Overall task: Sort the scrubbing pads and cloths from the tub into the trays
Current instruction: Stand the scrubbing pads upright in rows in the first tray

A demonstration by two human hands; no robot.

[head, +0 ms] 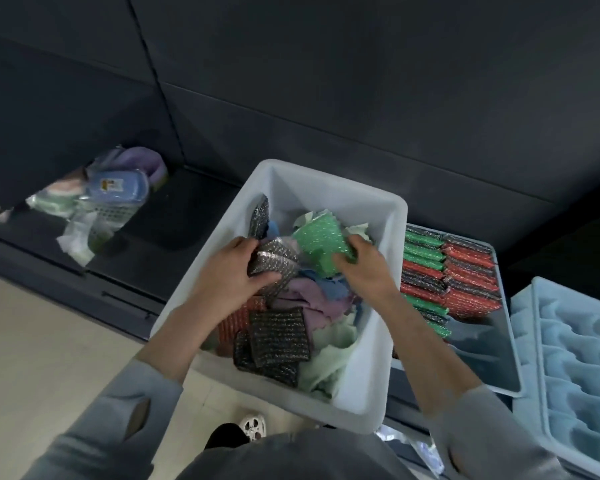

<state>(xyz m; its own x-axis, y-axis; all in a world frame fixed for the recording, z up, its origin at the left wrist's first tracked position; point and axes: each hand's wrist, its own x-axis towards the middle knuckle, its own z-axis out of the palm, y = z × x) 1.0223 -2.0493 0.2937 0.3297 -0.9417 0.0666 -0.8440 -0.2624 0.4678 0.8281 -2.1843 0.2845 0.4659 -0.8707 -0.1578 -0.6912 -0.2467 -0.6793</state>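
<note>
A white tub [371, 344] in front of me holds a jumble of scrubbing pads and cloths. My left hand [229, 271] grips a small stack of silver-grey pads [274, 259] inside the tub. My right hand [362, 268] holds a green glittery pad [321, 242] lifted a little above the pile. Black pads [278, 337] and a red pad [232, 323] lie at the tub's near end. Purple, blue and pale green cloths [309, 299] fill the middle and right. A tray [499, 368] to the right holds rows of green, red and dark pads [458, 271].
A pale blue moulded tray [575, 358] stands at the far right. On the dark shelf at the left lie wrapped sponges and a small basket [108, 202]. Dark wall panels rise behind. Light floor and my shoe [253, 426] show below the tub.
</note>
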